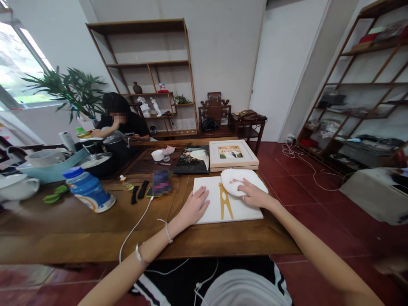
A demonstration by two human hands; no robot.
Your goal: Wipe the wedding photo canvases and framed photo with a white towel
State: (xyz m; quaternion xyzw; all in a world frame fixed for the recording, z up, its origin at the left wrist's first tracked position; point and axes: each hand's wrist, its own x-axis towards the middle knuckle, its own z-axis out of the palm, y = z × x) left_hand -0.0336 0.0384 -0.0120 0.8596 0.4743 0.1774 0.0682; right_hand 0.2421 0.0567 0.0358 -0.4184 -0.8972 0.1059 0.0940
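My left hand lies flat on the left side of a white board, its fingers stretched out. Near the board's far right corner, my right hand grips a white fluffy cloth, which is bunched and hangs partly over the right edge. Between my hands, a flat golden A-shaped piece rests on the board, its top close to the cloth. Just behind the board lie a framed photo and a dark picture panel.
The wooden table also bears a blue-labelled bottle, a phone with a white cable, a small oil bottle and a white cup. Across the table sits another person. Shelves stand at right.
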